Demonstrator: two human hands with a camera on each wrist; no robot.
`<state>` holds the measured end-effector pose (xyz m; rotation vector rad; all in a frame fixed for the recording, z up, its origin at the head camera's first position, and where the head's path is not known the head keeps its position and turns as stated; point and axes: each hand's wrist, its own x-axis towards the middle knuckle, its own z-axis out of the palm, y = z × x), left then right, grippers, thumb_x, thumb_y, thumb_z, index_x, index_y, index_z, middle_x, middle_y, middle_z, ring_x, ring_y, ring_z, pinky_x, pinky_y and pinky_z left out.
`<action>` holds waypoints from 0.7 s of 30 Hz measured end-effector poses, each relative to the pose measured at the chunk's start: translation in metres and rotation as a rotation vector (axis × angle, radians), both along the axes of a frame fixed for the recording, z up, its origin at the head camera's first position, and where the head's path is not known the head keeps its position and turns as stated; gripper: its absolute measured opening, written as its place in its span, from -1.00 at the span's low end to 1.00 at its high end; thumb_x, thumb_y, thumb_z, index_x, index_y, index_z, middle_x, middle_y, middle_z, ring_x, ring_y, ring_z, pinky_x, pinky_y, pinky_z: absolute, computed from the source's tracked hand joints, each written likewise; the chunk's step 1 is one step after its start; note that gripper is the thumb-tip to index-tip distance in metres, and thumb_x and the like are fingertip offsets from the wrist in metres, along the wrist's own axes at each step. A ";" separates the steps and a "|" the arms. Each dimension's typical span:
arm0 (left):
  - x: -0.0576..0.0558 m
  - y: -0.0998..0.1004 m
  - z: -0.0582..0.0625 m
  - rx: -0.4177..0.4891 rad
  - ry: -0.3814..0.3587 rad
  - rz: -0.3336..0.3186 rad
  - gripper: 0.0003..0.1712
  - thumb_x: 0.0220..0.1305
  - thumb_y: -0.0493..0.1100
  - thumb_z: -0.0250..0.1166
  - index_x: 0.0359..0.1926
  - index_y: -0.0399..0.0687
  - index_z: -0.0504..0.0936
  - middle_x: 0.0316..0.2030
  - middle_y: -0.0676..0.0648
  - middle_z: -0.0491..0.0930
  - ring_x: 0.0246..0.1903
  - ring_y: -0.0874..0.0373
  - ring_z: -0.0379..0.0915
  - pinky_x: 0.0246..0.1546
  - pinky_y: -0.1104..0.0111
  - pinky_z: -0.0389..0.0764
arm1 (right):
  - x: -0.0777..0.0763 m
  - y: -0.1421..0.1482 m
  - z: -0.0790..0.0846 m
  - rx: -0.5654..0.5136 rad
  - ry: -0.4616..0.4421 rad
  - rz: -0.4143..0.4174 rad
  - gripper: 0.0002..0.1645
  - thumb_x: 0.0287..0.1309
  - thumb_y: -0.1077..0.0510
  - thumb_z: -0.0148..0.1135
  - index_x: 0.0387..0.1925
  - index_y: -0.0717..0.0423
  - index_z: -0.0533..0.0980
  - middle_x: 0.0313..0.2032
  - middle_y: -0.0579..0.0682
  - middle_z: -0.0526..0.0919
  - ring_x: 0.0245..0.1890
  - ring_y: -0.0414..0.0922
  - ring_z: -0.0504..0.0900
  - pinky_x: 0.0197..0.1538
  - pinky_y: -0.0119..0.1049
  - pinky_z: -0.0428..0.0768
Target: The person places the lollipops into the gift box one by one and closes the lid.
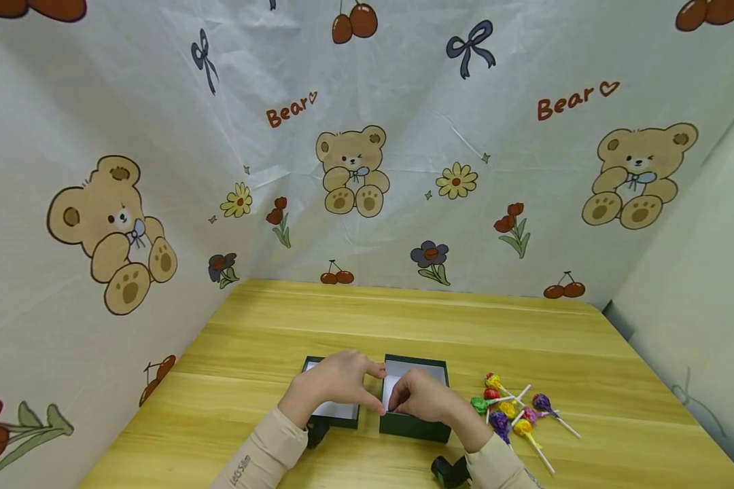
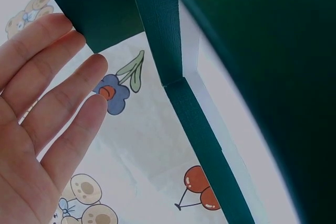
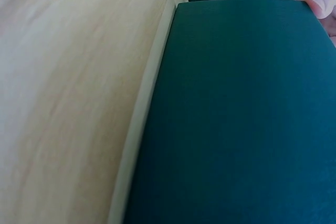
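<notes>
A dark green open box point(image 1: 413, 428) with a pale inside stands on the table. My left hand point(image 1: 342, 380) is at its left side, thumb tip by the front corner and fingertips near the back one. In the left wrist view the fingers point(image 2: 68, 108) are straight, with their tips by a green wall. My right hand point(image 1: 425, 395) reaches over the front rim with its fingers bent down inside; I cannot tell whether they hold anything. The box's green outer wall point(image 3: 236, 114) fills much of the right wrist view. A matching shallow lid point(image 1: 336, 422) lies under the left forearm, pale inside up.
Several wrapped lollipops point(image 1: 509, 410) in yellow, red, green, purple and pink lie loosely piled right of the box. A bear-printed cloth point(image 1: 404, 102) rises behind and to the left of the wooden table point(image 1: 269, 319). Dark wrist devices point(image 1: 449, 471) sit under both wrists.
</notes>
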<state>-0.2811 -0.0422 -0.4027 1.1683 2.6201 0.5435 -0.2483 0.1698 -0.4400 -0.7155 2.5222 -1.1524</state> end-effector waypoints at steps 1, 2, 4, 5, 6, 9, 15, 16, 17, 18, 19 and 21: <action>0.000 0.000 0.000 -0.003 0.003 0.001 -0.30 0.05 0.20 0.53 0.19 0.03 0.68 0.30 0.04 0.54 -0.66 0.33 0.01 -0.49 0.49 0.34 | 0.000 0.000 0.000 0.001 -0.005 -0.005 -0.77 0.12 0.50 0.27 -0.46 0.20 0.73 -0.46 0.02 0.76 -0.45 -0.28 0.60 -0.35 -0.43 0.57; 0.000 0.000 0.000 -0.003 0.002 0.002 -0.31 0.05 0.19 0.53 0.19 0.03 0.68 0.30 0.04 0.54 -0.67 0.33 -0.01 -0.51 0.49 0.32 | 0.001 0.000 0.000 0.003 -0.006 -0.010 -0.77 0.12 0.50 0.27 -0.46 0.21 0.73 -0.46 0.02 0.76 -0.45 -0.28 0.60 -0.36 -0.43 0.56; 0.000 0.000 0.000 -0.005 0.001 0.004 -0.31 0.05 0.19 0.53 0.19 0.03 0.68 0.30 0.05 0.54 -0.68 0.31 -0.01 -0.52 0.48 0.32 | 0.001 0.000 0.000 0.008 -0.004 -0.017 -0.77 0.11 0.50 0.27 -0.47 0.22 0.73 -0.48 0.03 0.76 -0.47 -0.27 0.60 -0.38 -0.43 0.56; 0.000 0.000 0.000 -0.005 -0.001 0.005 -0.31 0.05 0.19 0.53 0.18 0.02 0.68 0.29 0.05 0.54 -0.67 0.29 -0.01 -0.51 0.48 0.33 | 0.001 0.000 0.000 0.010 0.000 -0.018 -0.77 0.11 0.51 0.28 -0.48 0.23 0.73 -0.48 0.04 0.76 -0.47 -0.27 0.60 -0.38 -0.43 0.56; 0.000 0.000 0.000 -0.005 0.001 0.005 -0.31 0.05 0.19 0.53 0.18 0.02 0.68 0.29 0.05 0.54 -0.66 0.31 0.13 -0.49 0.49 0.35 | 0.002 0.000 0.000 0.012 0.004 -0.019 -0.78 0.10 0.51 0.28 -0.49 0.23 0.73 -0.49 0.05 0.76 -0.48 -0.27 0.60 -0.39 -0.43 0.56; 0.000 0.001 0.000 -0.008 0.008 0.001 -0.31 0.05 0.20 0.53 0.17 0.03 0.69 0.28 0.06 0.55 -0.44 0.32 0.46 -0.37 0.52 0.43 | 0.002 0.000 0.000 0.022 0.017 -0.024 -0.78 0.08 0.52 0.29 -0.50 0.25 0.73 -0.50 0.07 0.76 -0.49 -0.26 0.60 -0.40 -0.43 0.55; -0.001 0.001 -0.003 0.003 -0.001 -0.011 -0.32 0.06 0.18 0.53 0.18 0.01 0.68 0.30 0.03 0.53 -0.72 0.33 -0.05 -0.56 0.48 0.28 | 0.004 -0.001 0.001 0.036 -0.006 -0.041 -0.77 0.08 0.54 0.27 -0.50 0.26 0.73 -0.50 0.07 0.75 -0.50 -0.22 0.56 -0.43 -0.40 0.51; -0.001 0.001 -0.003 0.003 -0.001 -0.012 -0.32 0.07 0.17 0.52 0.19 0.01 0.67 0.30 0.02 0.53 -0.72 0.30 -0.14 -0.59 0.47 0.25 | 0.004 -0.001 0.001 0.037 -0.009 -0.044 -0.76 0.08 0.54 0.26 -0.50 0.26 0.73 -0.50 0.07 0.75 -0.50 -0.21 0.55 -0.43 -0.40 0.50; -0.001 0.001 -0.003 0.006 -0.003 -0.012 -0.32 0.07 0.17 0.52 0.19 0.00 0.67 0.31 0.02 0.53 -0.73 0.31 -0.18 -0.61 0.46 0.22 | 0.004 -0.001 0.002 0.038 -0.011 -0.046 -0.76 0.07 0.55 0.26 -0.50 0.26 0.73 -0.50 0.07 0.75 -0.50 -0.21 0.55 -0.43 -0.39 0.50; -0.001 0.001 -0.003 0.008 -0.007 -0.012 -0.32 0.08 0.16 0.52 0.19 0.00 0.67 0.31 0.02 0.52 -0.73 0.31 -0.19 -0.62 0.45 0.20 | 0.004 -0.001 0.002 0.038 -0.012 -0.047 -0.76 0.07 0.55 0.26 -0.50 0.26 0.73 -0.50 0.08 0.75 -0.49 -0.20 0.55 -0.42 -0.38 0.51; 0.000 0.001 -0.003 0.011 -0.008 -0.012 -0.32 0.08 0.16 0.52 0.19 -0.01 0.67 0.31 0.02 0.52 -0.74 0.31 -0.20 -0.63 0.44 0.18 | 0.004 -0.001 0.002 0.040 -0.011 -0.048 -0.75 0.07 0.55 0.26 -0.50 0.25 0.73 -0.50 0.07 0.75 -0.49 -0.20 0.56 -0.42 -0.38 0.51; 0.000 0.001 -0.003 0.008 -0.008 -0.008 -0.32 0.07 0.16 0.52 0.19 0.00 0.67 0.31 0.02 0.52 -0.74 0.31 -0.20 -0.63 0.44 0.17 | 0.004 -0.001 0.002 0.038 -0.012 -0.047 -0.76 0.07 0.55 0.26 -0.50 0.26 0.73 -0.49 0.08 0.75 -0.48 -0.20 0.57 -0.41 -0.37 0.53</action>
